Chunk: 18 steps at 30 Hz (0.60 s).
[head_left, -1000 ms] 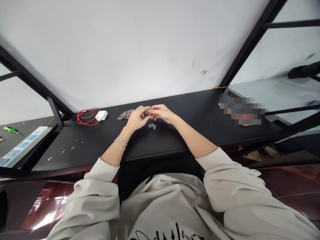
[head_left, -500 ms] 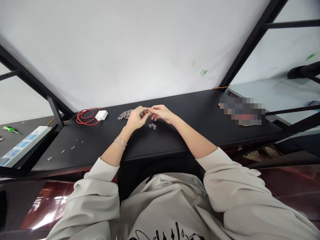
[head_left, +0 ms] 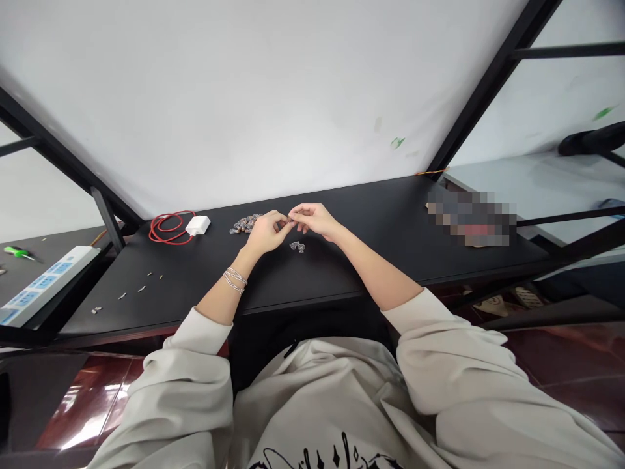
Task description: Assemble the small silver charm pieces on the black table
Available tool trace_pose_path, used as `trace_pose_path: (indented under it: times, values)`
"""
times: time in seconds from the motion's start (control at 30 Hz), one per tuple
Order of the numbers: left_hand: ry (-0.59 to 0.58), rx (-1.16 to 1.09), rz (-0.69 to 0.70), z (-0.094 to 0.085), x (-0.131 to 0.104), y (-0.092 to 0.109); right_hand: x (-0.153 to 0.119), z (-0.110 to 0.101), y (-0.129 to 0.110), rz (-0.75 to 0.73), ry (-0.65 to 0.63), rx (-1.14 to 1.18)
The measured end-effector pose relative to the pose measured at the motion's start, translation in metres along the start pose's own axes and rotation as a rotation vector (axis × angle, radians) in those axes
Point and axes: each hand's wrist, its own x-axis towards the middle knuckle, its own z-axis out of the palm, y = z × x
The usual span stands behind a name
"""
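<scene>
My left hand (head_left: 269,231) and my right hand (head_left: 315,220) meet fingertip to fingertip just above the black table (head_left: 371,215). Both are closed in a pinch around something tiny that the fingers mostly cover, so I cannot name it. Behind my left hand lies a pile of small round grey and copper-coloured pieces (head_left: 244,224), partly hidden by that hand. Just below the joined fingertips, a few small clear and dark round pieces (head_left: 297,247) rest on the tabletop.
A white power adapter (head_left: 198,225) with a coiled red cable (head_left: 161,228) lies left of the pile. Several small light scraps (head_left: 122,296) are scattered at the left. A pixelated flat item (head_left: 471,218) lies at the right. Beyond the left frame are a power strip (head_left: 46,283) and a green-handled screwdriver (head_left: 17,251).
My hands stay joined at nearly the same spot, with only slight shifts of the fingers. The right fingers have lifted a little. The pile and loose pieces have not moved.
</scene>
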Motion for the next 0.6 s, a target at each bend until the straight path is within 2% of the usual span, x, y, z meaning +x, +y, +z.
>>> trace_pose_path:
  times: [0.23,0.6]
  values:
    - [-0.020,-0.002,-0.007,0.0010,0.0000,-0.0008,-0.0004,-0.0001,-0.0029,0.008,0.008,-0.039]
    - [-0.055,-0.126,-0.130,0.0063,-0.0007,-0.0040,0.0023,0.0000,0.0000,0.032,0.024,-0.072]
